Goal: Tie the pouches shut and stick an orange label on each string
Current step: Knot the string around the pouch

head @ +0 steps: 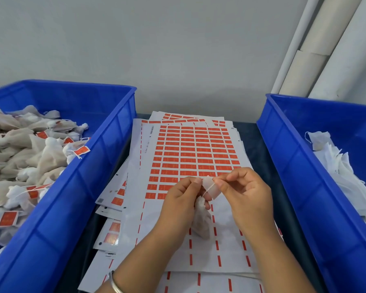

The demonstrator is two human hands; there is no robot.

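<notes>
A small white mesh pouch hangs below my two hands, above the label sheets. My left hand holds the pouch's neck, its thumb and forefinger pinching one edge of a peeled label seen from its pale back. My right hand pinches the label's other edge, with the pouch's thin white string lying across the label. The top sheet of orange labels lies flat under my hands; its near rows are peeled off.
A blue bin on the left holds several tied pouches with orange labels. A blue bin on the right holds flat white pouches. More label sheets are stacked on the dark table. White pipes stand at the back right.
</notes>
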